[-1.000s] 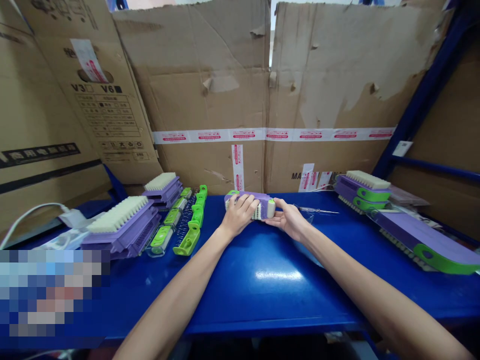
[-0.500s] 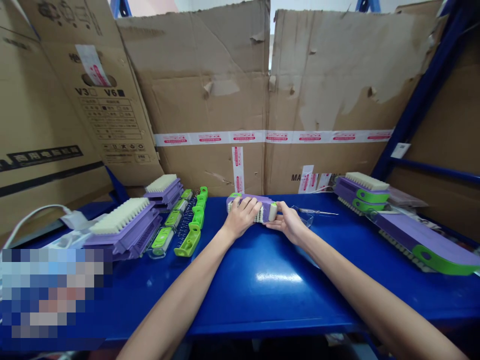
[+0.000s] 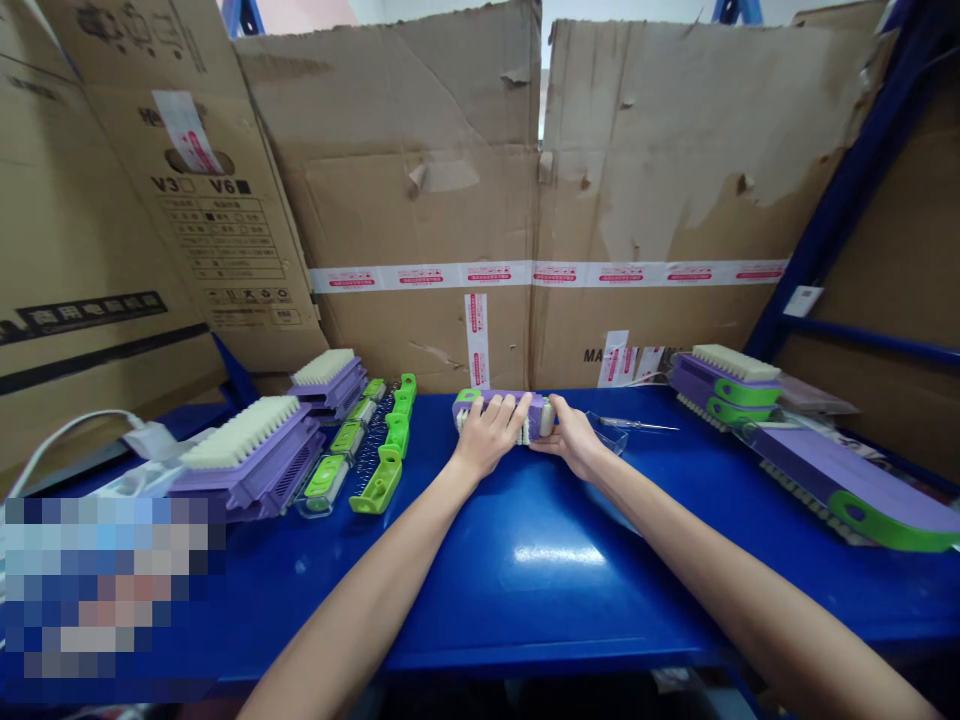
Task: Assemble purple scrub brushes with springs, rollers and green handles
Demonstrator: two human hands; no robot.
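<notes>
Plainly, smooth purple plastic meets pale, tufted bristles on the held brush (image 3: 537, 411), which has a rounded green patch at its left end and a whitish block at its right. We have it at the far middle of the glossy blue table (image 3: 540, 590), close to the cardboard wall (image 3: 412, 220). Our left hand (image 3: 491, 430) lies over its front and top, fingers bent and slightly spread; our right hand (image 3: 574, 440) grips the right end, thumb above and fingers reaching beneath. To the left sit ribbed purple housings (image 3: 255, 470) topped with bristles, green scalloped brackets (image 3: 379, 480) and green blocks in clear casings (image 3: 326, 480). A slim metal-shafted tool (image 3: 637, 424) lies right of our hands, and bristled purple-and-green brushes (image 3: 862, 475) line the right side. Between our forearms, a broad sheen of table runs to its straight front edge, while the wall closely bounds the far side. The held brush's long axis runs left to right, roughly parallel to that wall, with its visible bristles facing toward us.
</notes>
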